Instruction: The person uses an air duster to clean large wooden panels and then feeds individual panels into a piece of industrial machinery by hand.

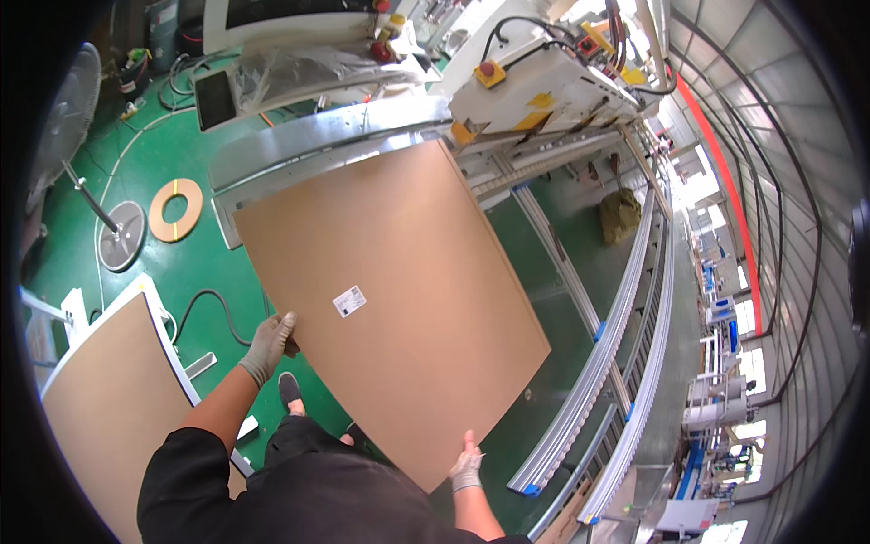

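Observation:
A large brown rectangular panel (417, 263) with a white printed label (349, 301) spans the middle of the view. Its far end lies at the metal bed of a machine (317, 136). My left hand (270, 343), in a pale glove, is closed on the panel's left edge. Gloved as well, my right hand (467, 462) grips the near right edge close to the corner, thumb on top and the other fingers hidden underneath.
Another brown panel (118, 399) lies at my left. A tan coil (176, 209) and a fan base (122, 236) rest on the green floor. Metal roller rails (589, 372) run along the right. A white machine head with a red button (488, 69) stands at the far side.

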Tool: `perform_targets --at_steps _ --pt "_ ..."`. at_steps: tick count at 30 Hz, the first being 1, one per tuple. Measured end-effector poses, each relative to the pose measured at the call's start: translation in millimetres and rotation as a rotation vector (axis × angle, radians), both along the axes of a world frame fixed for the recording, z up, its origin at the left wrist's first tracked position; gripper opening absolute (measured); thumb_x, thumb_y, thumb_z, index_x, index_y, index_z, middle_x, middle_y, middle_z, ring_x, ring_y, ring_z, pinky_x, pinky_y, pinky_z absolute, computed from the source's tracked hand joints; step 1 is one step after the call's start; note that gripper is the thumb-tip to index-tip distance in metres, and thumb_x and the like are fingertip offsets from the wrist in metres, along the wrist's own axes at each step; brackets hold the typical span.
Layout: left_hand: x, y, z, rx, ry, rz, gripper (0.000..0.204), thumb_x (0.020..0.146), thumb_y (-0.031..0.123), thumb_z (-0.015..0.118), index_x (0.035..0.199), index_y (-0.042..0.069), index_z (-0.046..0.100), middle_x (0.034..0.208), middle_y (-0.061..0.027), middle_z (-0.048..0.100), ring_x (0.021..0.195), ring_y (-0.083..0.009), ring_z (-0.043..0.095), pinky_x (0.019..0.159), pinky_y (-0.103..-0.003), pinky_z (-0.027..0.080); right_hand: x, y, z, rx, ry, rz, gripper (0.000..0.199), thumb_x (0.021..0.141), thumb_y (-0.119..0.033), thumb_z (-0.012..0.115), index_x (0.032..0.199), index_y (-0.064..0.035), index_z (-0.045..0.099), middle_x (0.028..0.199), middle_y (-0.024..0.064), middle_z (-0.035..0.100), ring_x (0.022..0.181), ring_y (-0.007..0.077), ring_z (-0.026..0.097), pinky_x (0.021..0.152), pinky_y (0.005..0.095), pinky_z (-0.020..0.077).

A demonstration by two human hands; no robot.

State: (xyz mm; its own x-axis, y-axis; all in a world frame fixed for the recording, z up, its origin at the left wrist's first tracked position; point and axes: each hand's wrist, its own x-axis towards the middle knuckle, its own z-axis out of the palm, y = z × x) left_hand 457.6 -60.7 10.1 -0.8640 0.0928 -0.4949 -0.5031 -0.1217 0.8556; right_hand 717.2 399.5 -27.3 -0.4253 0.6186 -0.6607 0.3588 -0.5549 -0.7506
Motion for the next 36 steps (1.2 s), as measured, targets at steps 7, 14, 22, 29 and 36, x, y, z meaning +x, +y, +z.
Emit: perform_targets --at_steps 7,14,22,29,36 --pt "-17.0 -22.9 1.4 0.09 -0.03 -0.17 0.059 0.099 0.057 0.057 0.104 -0.002 0.058 0.082 -0.0142 0.069 0.068 -0.0222 0.069 0.063 -0.035 0.057 -19.3 10.8 64.6 0.13 0.002 0.022 0.046 0.088 -0.045 0.078 0.112 -0.0077 0.065 0.108 0.0112 0.07 0.099 0.0298 0.068 0.087 0.0533 0.0572" --pt "-85.3 -91.0 48.0 -0.793 0.267 -0.529 0.036 0.099 0.034 0.063 0.084 0.001 0.063 0.079 -0.0136 0.068 0.066 -0.0352 0.064 0.061 -0.043 0.051 -38.4 -33.4 48.8 0.228 -0.049 -0.062 0.044 0.09 -0.042 0.076 0.114 -0.0068 0.064 0.112 0.0115 0.069 0.101 0.0305 0.067 0.087 0.0524 0.0573" --pt "-210.0 -143.1 72.2 -1.148 1.02 -0.211 0.044 0.092 0.03 0.063 0.126 0.003 0.061 0.141 -0.0173 0.055 0.136 -0.0371 0.045 0.115 -0.048 0.033 -90.9 -43.0 68.3 0.12 0.007 0.037 0.047 0.095 -0.042 0.069 0.126 -0.0066 0.063 0.117 0.0129 0.07 0.103 0.0329 0.066 0.092 0.0508 0.055" --pt "-243.1 -124.6 55.6 -1.324 0.846 -0.429 0.067 0.095 0.041 0.054 0.148 0.001 0.045 0.159 -0.0185 0.037 0.15 -0.0377 0.028 0.126 -0.048 0.013 -80.5 -15.9 48.8 0.045 -0.072 -0.046 0.059 0.091 -0.054 0.069 0.132 -0.0112 0.061 0.127 0.0103 0.066 0.116 0.0343 0.06 0.1 0.055 0.0482" --pt "-287.7 -81.6 55.8 -1.308 0.832 -0.464 0.071 0.091 0.037 0.059 0.149 -0.001 0.043 0.159 -0.0215 0.036 0.15 -0.0398 0.027 0.125 -0.05 0.014 -130.8 21.7 58.6 0.153 -0.112 -0.061 0.067 0.088 -0.058 0.072 0.134 -0.0112 0.059 0.131 0.0113 0.064 0.118 0.0352 0.059 0.101 0.057 0.0472"
